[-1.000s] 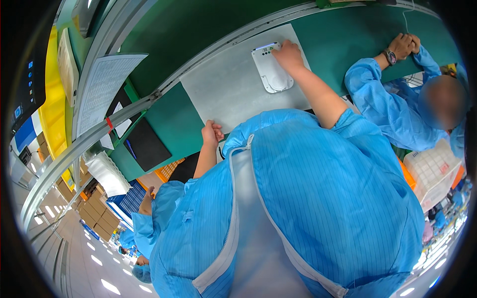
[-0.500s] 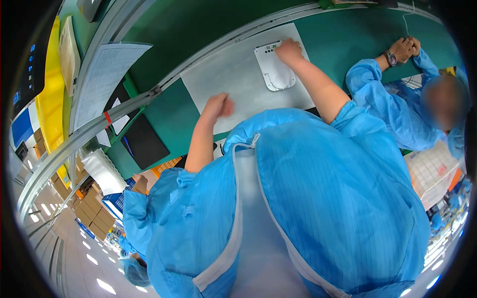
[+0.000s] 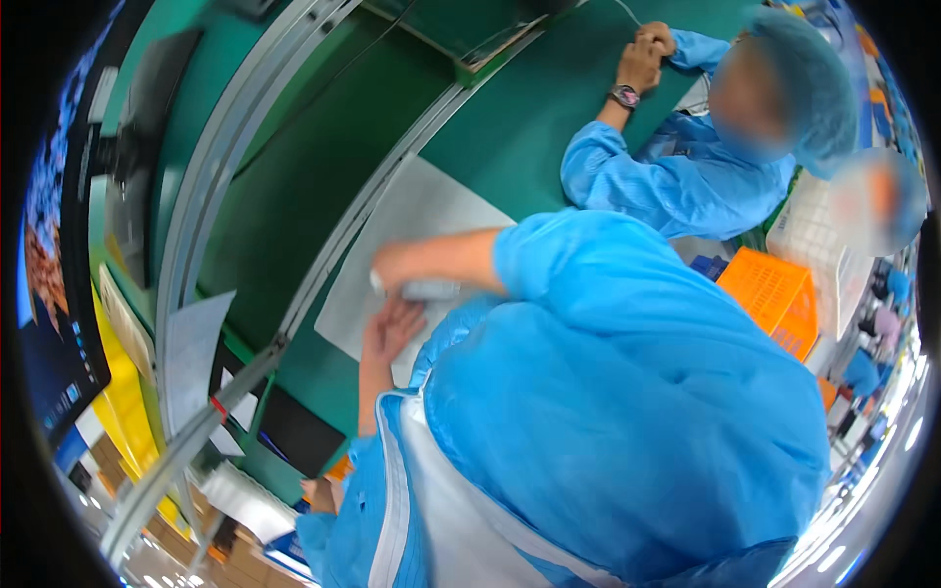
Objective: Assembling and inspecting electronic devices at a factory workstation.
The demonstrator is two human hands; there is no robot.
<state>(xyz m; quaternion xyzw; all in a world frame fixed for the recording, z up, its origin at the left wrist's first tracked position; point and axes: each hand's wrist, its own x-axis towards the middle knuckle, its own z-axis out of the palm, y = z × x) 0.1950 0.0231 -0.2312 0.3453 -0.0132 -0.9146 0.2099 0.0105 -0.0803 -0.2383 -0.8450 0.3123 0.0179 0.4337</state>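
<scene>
White device (image 3: pixel 431 291) blurred over grey sheet (image 3: pixel 431 201). Right hand (image 3: pixel 394 269) beside it, blurred; cannot tell its grip. Left hand (image 3: pixel 394 331) near, grip apart.

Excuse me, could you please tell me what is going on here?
The person's right hand is at a flat white device, both blurred, so the grip is unclear. Beneath is a pale grey rectangular sheet on a green worktop. The open left hand is close by, perhaps touching. At the right, a blue-sleeved co-worker's hands lie together on the worktop.
</scene>
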